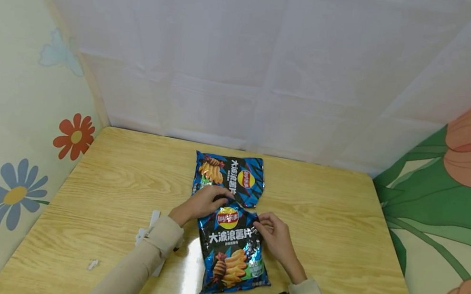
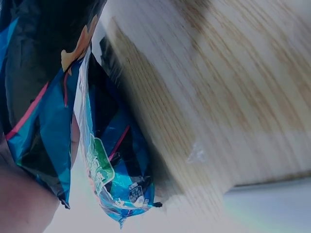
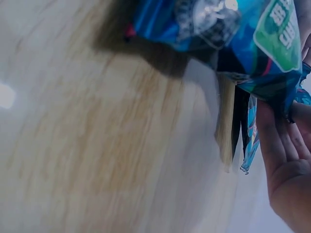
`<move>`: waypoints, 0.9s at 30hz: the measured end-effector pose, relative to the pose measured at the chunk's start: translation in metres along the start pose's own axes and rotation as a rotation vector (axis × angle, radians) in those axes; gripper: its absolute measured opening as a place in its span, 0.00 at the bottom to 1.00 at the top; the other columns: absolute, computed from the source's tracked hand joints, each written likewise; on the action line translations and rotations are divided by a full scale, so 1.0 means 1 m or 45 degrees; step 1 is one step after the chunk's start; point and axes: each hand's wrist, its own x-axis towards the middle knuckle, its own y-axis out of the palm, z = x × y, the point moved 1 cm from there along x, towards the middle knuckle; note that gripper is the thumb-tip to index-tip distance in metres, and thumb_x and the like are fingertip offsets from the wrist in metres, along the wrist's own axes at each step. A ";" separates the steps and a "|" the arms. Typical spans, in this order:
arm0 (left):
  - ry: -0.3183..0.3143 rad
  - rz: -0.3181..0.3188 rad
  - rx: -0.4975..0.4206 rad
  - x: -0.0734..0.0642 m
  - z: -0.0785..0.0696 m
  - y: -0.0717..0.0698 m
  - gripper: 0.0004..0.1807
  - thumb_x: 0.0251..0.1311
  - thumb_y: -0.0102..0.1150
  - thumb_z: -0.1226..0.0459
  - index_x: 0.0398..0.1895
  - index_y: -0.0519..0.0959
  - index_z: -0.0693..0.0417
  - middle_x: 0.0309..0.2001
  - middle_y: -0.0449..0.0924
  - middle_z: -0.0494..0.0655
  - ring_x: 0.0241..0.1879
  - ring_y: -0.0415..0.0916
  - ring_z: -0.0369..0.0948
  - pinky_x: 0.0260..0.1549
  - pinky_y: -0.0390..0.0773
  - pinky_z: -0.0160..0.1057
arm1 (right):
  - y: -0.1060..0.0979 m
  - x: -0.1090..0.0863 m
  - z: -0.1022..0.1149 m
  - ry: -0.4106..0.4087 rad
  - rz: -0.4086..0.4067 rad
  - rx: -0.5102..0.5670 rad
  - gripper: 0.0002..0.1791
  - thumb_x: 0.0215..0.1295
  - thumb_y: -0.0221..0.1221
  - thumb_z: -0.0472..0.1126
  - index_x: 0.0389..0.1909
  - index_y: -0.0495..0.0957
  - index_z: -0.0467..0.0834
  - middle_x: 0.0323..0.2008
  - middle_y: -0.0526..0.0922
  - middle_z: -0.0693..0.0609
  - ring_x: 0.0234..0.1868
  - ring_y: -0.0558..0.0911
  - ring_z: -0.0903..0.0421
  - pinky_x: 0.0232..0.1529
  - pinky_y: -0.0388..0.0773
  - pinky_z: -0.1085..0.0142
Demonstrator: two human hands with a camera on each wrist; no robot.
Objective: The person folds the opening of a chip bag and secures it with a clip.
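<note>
A blue and black bag of potato chips (image 1: 231, 247), with a yellow and red logo, is held near its top edge by both hands. My left hand (image 1: 203, 204) grips its upper left corner; in the left wrist view this hand (image 2: 24, 206) is mostly hidden by the bag (image 2: 39, 97). The upper right corner is pinched between the thumb and fingers of my right hand (image 1: 276, 237), as the right wrist view also shows. Behind it a second chip bag (image 1: 255, 164) of the same design lies sideways on the table, its near edge partly covered by my left hand.
The wooden table (image 1: 327, 214) meets a white cloth backdrop (image 1: 226, 69) at the back. White flat pieces (image 1: 155, 217) lie partly under my left forearm. A small clear scrap (image 1: 93, 264) lies further left. Painted flower walls (image 1: 15, 195) border both sides.
</note>
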 end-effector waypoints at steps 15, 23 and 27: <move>0.019 -0.028 -0.024 -0.003 0.001 0.001 0.12 0.70 0.53 0.71 0.44 0.86 0.52 0.46 0.86 0.48 0.30 0.74 0.34 0.36 0.72 0.34 | -0.004 -0.006 -0.002 -0.080 0.080 0.020 0.06 0.66 0.59 0.27 0.42 0.81 0.35 0.42 0.85 0.38 0.40 0.87 0.51 0.37 0.83 0.70; 0.035 -0.051 -0.028 -0.005 0.000 -0.001 0.14 0.69 0.51 0.72 0.42 0.87 0.53 0.45 0.86 0.49 0.18 0.58 0.29 0.32 0.70 0.33 | -0.005 -0.008 0.001 -0.095 0.080 0.019 0.08 0.66 0.58 0.26 0.39 0.84 0.37 0.39 0.86 0.37 0.30 0.87 0.61 0.32 0.80 0.71; 0.031 -0.057 -0.028 -0.005 0.001 -0.001 0.14 0.68 0.52 0.73 0.40 0.87 0.52 0.45 0.87 0.49 0.18 0.59 0.29 0.31 0.70 0.32 | -0.005 -0.008 0.001 -0.085 0.080 0.021 0.08 0.66 0.57 0.26 0.38 0.85 0.37 0.40 0.86 0.37 0.29 0.86 0.63 0.29 0.78 0.71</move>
